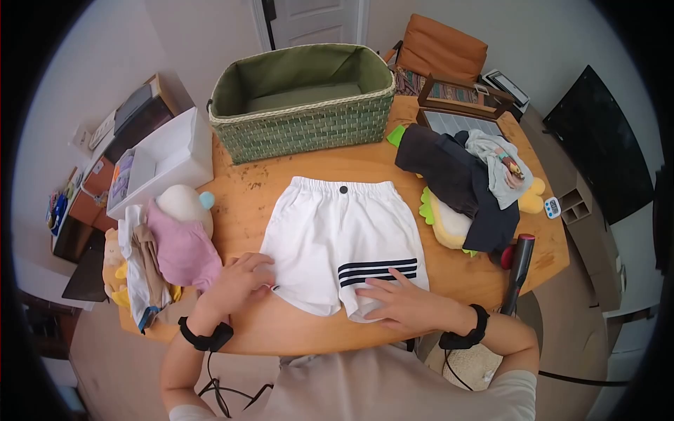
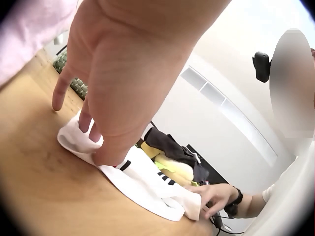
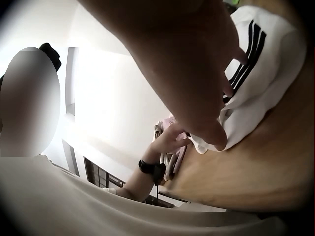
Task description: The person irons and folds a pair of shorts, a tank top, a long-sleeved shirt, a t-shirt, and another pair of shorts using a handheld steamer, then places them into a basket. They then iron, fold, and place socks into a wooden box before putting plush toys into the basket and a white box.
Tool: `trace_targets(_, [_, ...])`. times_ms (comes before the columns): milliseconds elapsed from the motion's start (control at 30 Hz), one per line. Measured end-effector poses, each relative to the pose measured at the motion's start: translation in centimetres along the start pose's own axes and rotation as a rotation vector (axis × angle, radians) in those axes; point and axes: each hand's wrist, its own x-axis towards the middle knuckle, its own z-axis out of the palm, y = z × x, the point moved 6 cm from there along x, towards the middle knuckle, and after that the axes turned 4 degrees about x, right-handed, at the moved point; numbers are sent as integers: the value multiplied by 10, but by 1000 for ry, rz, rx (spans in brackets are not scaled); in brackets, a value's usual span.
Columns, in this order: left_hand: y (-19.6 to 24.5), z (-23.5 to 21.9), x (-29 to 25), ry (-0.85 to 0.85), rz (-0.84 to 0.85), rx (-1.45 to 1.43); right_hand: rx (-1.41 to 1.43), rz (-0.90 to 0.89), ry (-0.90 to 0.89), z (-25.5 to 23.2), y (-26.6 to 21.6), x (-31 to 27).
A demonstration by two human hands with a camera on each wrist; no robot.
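Note:
White shorts (image 1: 316, 238) with an elastic waist, a dark button and dark stripes on one leg lie flat on the wooden table (image 1: 246, 330), waistband toward the basket. The left hand (image 1: 242, 284) is at the hem of the plain leg; in the left wrist view its thumb and some fingers (image 2: 84, 120) meet the white cloth's edge, and whether they pinch it is unclear. Fingers spread, the right hand (image 1: 401, 303) rests on the striped leg near its hem. The right wrist view shows that hand's fingers (image 3: 238, 56) on the stripes (image 3: 248, 59).
Behind the shorts stands a green woven basket (image 1: 309, 130). At left are a white box (image 1: 179, 147), a pink cloth (image 1: 182, 245) over a plush toy, and more garments. Dark clothes (image 1: 442, 175) lie over plush toys at right, near a black handheld device (image 1: 519, 270).

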Motion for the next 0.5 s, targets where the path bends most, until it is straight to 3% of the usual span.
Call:
trace_targets(67, [0,-11,-2,8,-30,26,81,1,-166,-3,-3,-4])
trace_targets(100, [-3,-19,-7,-7,-118,12,82,3,-166,-9,-4,-6])
trace_targets(167, [-8,-21,-12,-22,-206,-4,441,228,-43,-25,10,-12])
trace_targets(200, [-15,-20,-17,59,-255,63,441,229,-45,-23,12,-15])
trace_targets(267, [-25,-15,-27,144,-309,128,170,343,344,-37,24,-26])
trace_targets(333, [-40,-14,-39,181,-414,237,153,381,340,-27,32,-36])
trace_targets(500, [-48,-12,-54,153,-398,359,103,448,319,-14,32,-45])
